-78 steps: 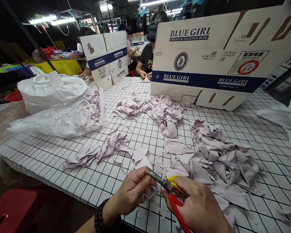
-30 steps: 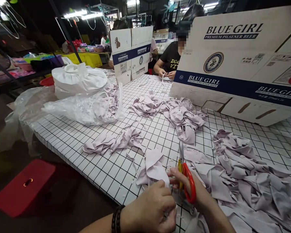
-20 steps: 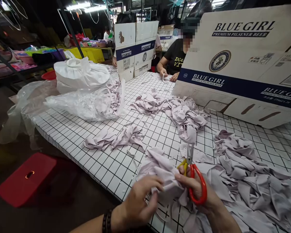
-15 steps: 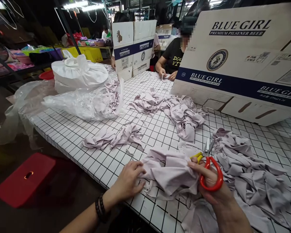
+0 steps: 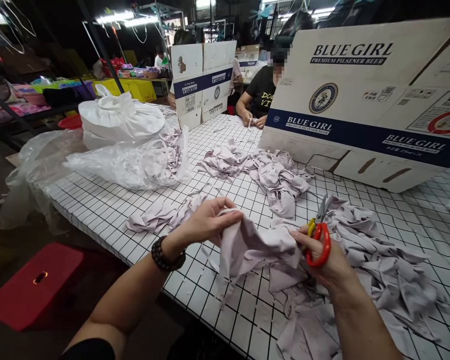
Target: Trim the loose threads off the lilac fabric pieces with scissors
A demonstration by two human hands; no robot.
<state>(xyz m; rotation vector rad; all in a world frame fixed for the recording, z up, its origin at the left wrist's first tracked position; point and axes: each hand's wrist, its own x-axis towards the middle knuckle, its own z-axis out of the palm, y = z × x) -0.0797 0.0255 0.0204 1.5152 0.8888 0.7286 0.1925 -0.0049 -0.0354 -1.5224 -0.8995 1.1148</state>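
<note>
A: Head view, the only one: where is the cloth piece (image 5: 247,245)?

B: Stretched loosely between the two hands, over the near side of the table (image 5: 101,205). Its lower edge hangs down; I can't tell whether it touches the tabletop.

A: And the grip?

B: The left hand (image 5: 210,220) has thumb and fingers closed on the upper edge at one end. The right hand (image 5: 332,262) pinches the other end with thumb and forefinger, with the scissors (image 5: 318,229) hooked in that same hand. The blades point up and away, near the cloth pile (image 5: 386,250).

A: How would you handle it well?

B: I'd spread the edge evenly between the pinches so the folds open and the rim shows. Soft cloth probably sags, so light tension, no hard pulling. I'd have the points face outward, clear of fingers and pile; a stray snip could spoil a piece.

A: Any writing?

B: The big carton (image 5: 348,60) reads "BLUE GIRL PREMIUM PILSENER BEER", with a round crest (image 5: 323,98) below and the name twice along its navy band (image 5: 356,132). The farther carton (image 5: 217,52) carries "BLUE GIRL" upside down. On a co-worker's black shirt (image 5: 255,91), yellow letters show "DO" and "VI"; the rest looks cut off.
</note>
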